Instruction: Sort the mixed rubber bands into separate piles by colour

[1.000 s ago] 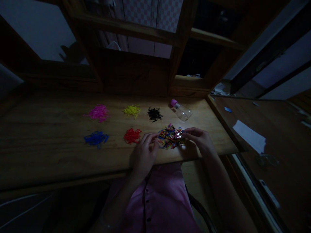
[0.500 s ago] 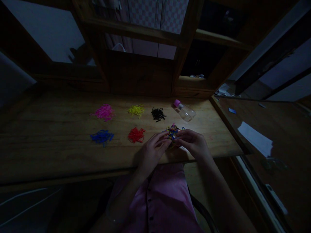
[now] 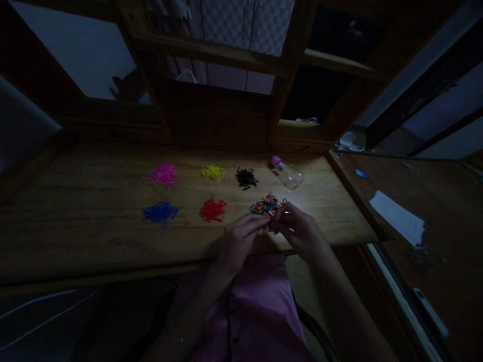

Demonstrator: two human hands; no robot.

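A mixed pile of coloured rubber bands [image 3: 264, 205] lies on the wooden table in front of me. Over its near edge my left hand [image 3: 239, 236] and my right hand [image 3: 302, 229] meet at the fingertips. The left fingers are stretched toward the right and pressed together. Thumb and forefinger of the right hand are pinched close to them. Whatever sits between the fingertips is too small and dark to make out. Sorted piles lie to the left: red bands [image 3: 213, 210], blue bands [image 3: 160, 213], black bands [image 3: 246, 178], yellow bands [image 3: 212, 172] and pink bands [image 3: 164, 175].
A clear bottle [image 3: 290, 177] with a pink cap lies on its side behind the mixed pile. Wooden shelving [image 3: 219, 118] rises along the table's back edge. To the right, a lower brown surface [image 3: 362, 201] bears white paper [image 3: 397, 217] and a small blue card [image 3: 361, 173].
Both hands have drawn slightly back toward me from the middle of the mixed pile, uncovering more of it. Their fingertips have come together at its near side.
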